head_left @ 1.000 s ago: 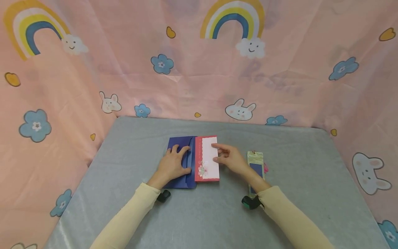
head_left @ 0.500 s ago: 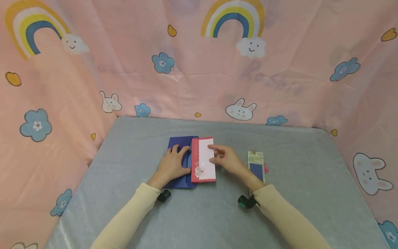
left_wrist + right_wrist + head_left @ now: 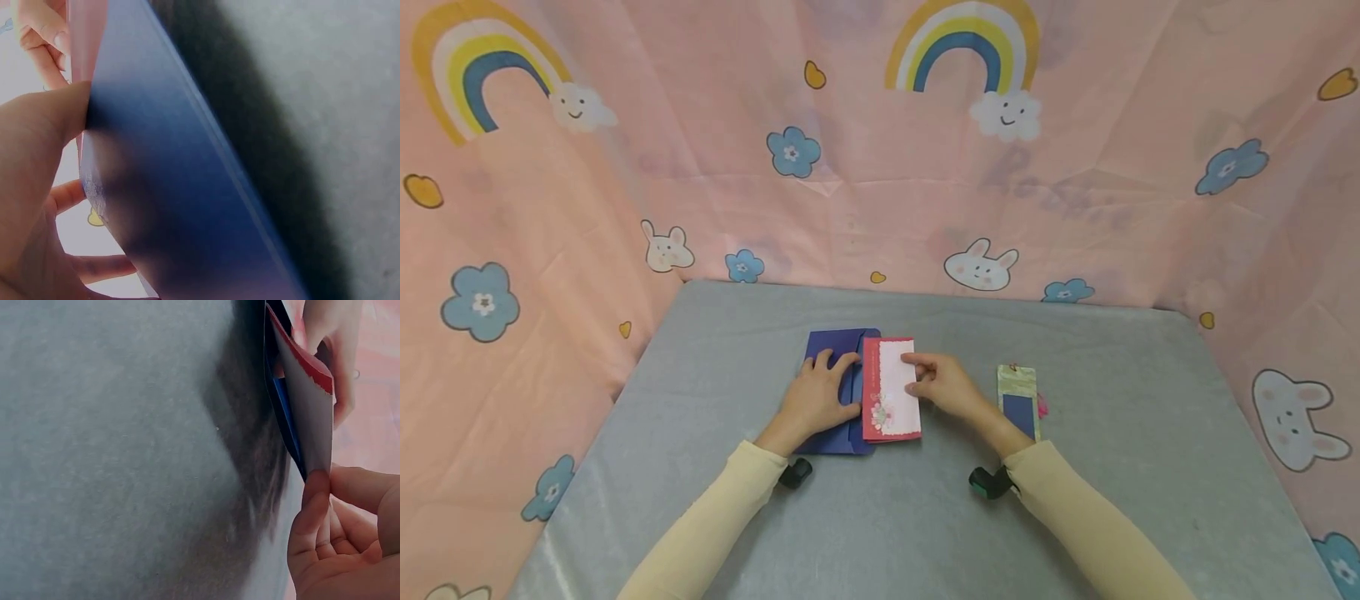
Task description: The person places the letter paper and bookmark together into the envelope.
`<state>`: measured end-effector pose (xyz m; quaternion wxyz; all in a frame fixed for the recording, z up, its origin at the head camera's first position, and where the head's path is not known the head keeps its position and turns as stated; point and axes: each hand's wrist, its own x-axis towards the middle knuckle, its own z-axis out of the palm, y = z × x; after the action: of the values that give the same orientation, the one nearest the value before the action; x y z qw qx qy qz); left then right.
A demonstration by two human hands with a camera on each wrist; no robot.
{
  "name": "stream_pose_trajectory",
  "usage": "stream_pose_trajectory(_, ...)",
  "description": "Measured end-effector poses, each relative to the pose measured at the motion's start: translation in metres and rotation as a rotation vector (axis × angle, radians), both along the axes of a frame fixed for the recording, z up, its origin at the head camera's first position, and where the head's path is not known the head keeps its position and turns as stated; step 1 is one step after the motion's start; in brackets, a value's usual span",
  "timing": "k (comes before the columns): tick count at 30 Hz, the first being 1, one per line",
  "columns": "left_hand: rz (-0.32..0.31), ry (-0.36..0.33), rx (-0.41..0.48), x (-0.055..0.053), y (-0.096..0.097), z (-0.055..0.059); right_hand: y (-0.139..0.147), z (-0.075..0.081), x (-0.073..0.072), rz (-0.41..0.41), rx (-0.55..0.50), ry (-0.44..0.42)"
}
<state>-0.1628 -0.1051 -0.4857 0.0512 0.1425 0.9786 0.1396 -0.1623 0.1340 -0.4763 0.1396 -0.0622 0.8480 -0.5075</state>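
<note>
A dark blue envelope [image 3: 837, 342] lies on the table with its mouth and flap toward the right. My left hand [image 3: 811, 396] rests on it, fingers spread and bent, with thumb and forefinger tips by the opening. A red greeting card [image 3: 898, 387] with a white panel and printed flowers overlaps the flap. My right hand [image 3: 951, 383] pinches the card's right edge between thumb and fingers. In the right wrist view, the card [image 3: 312, 419] stands with its far end beside the blue envelope [image 3: 287, 419], which gapes a little there. The card's left edge is right at the envelope's mouth.
To the right, partly behind my right forearm, lies a narrow green patterned piece [image 3: 1017, 379] with a dark blue panel and something pink at its side. Grey cloth covers the table [image 3: 880, 525]. A pink printed curtain [image 3: 880, 208] stands around the back and sides.
My right hand has carried the card left over the envelope's flap, then slightly toward me. The left hand has stayed in place on the envelope.
</note>
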Motion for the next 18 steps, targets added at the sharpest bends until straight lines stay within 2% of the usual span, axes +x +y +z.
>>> stream_pose_trajectory(4,-0.018,0.0,0.014,0.0,-0.001,0.001,-0.004,0.002,-0.001,-0.029,0.046,-0.012)
stream_pose_trajectory(9,-0.034,-0.034,0.023,0.0,-0.003,0.003,-0.008,0.003,-0.002,-0.041,0.094,-0.021)
stream_pose_trajectory(18,-0.031,-0.075,0.05,0.0,-0.005,0.005,-0.013,0.005,-0.004,-0.036,0.093,-0.014)
